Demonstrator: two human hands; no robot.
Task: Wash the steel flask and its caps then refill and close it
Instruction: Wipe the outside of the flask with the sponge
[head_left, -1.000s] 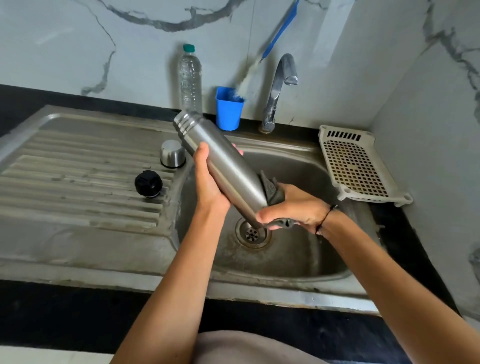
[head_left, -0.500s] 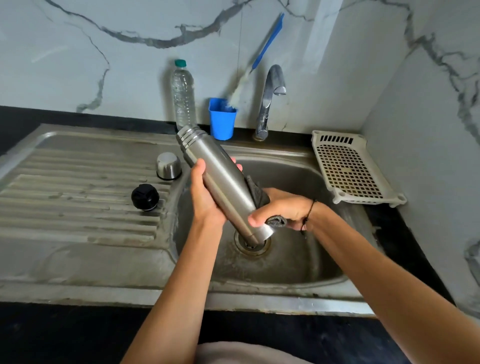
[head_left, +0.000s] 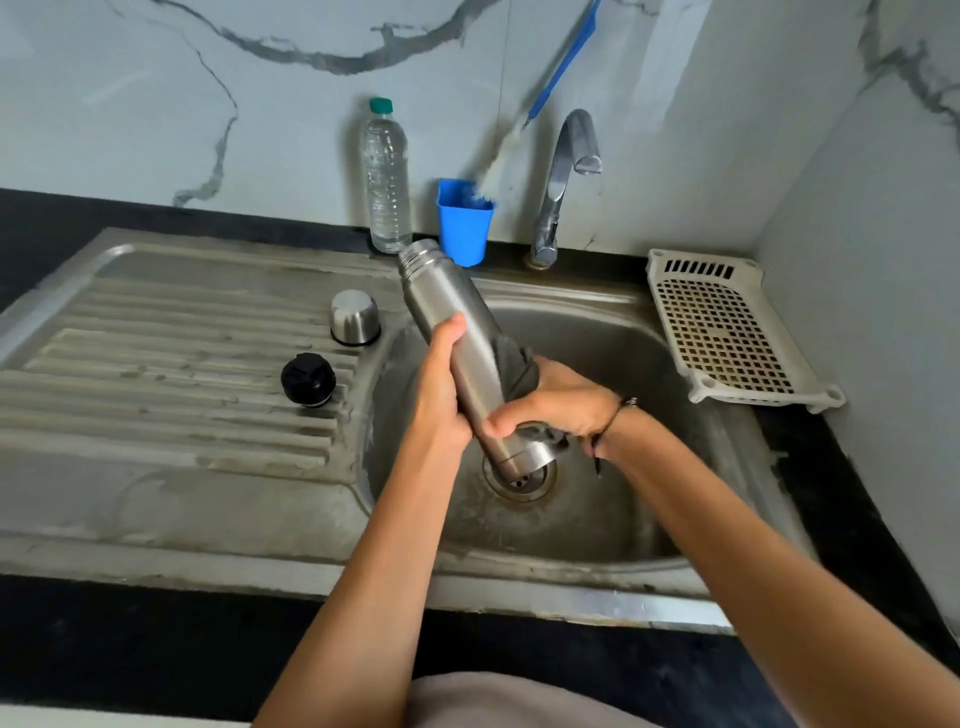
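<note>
Flask: the tall brushed-steel cylindrical flask is held tilted over the basin of the steel sink, open threaded mouth up and toward the back-left, base down just above the round drain.
Left hand: the left hand is curled around the middle of the flask from the left side, thumb lying along the body.
Right hand: the right hand wraps the lower part of the flask and presses a dark grey cloth against its right side; the fingers are closed over cloth and flask together.
Caps: the small steel cup-shaped cap stands upside down on the ribbed draining board, just left of the flask; the black round plastic stopper lies on the same board, nearer the front and a little to the left, apart from the steel cap.
Behind: a clear plastic water bottle with a green cap stands at the wall, beside it a blue plastic cup holding a blue-handled bottle brush, then the curved chrome tap.
Right side: a white perforated plastic tray lies on the dark surface near the corner.
</note>
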